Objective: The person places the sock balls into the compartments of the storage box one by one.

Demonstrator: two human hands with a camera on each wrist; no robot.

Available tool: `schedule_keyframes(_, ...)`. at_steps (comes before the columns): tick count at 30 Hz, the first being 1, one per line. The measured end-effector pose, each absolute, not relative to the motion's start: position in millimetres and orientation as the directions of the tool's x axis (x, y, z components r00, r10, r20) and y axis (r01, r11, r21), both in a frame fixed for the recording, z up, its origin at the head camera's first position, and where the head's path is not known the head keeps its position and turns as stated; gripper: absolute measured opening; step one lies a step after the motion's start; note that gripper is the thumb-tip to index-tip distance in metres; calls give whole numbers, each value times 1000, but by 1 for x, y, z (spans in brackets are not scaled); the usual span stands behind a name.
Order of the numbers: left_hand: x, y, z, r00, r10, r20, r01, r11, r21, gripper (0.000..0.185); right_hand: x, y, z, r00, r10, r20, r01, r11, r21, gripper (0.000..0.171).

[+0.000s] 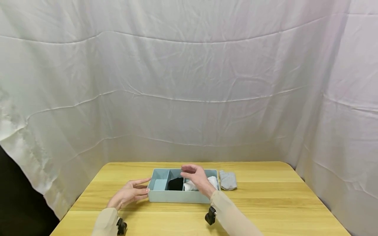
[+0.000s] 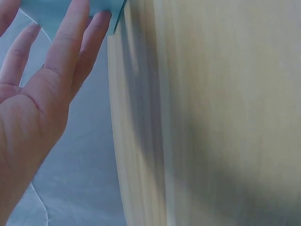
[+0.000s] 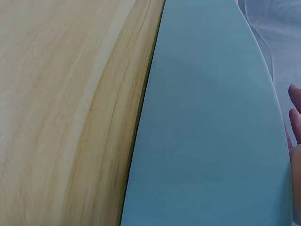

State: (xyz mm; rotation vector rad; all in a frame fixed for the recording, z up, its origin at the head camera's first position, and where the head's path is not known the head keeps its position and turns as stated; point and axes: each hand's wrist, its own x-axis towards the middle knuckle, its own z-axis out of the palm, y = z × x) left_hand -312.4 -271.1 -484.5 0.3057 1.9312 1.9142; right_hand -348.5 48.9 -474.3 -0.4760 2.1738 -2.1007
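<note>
A light blue divided box [image 1: 177, 197] stands on the table. My left hand [image 1: 130, 193] touches its left end with extended fingers; in the left wrist view the fingertips [image 2: 104, 21] meet the blue wall. Over the box hovers my right hand [image 1: 198, 179], fingers loosely bent, nothing visible in them. A black folded cloth [image 1: 176, 184] lies in the compartment right of the leftmost one. White cloth [image 1: 190, 186] shows on both sides of my right hand, which hides part of those compartments. In the right wrist view, the box's front wall [image 3: 207, 122] fills the middle, with few fingers at the edge.
A grey folded cloth, sock-like [image 1: 228, 181], lies on the wooden table [image 1: 265, 203] just right of the box. Pale hanging curtains [image 1: 195, 82] enclose the back and sides. A black wrist camera [image 1: 210, 215] sits on my right sleeve.
</note>
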Motion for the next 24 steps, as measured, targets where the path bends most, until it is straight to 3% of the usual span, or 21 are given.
schedule_keyframes(24,-310,-272,-483,-892,432,-133,-131,36,991,72,-353,103,-468,-942,-309,132,-150,34,-988,36)
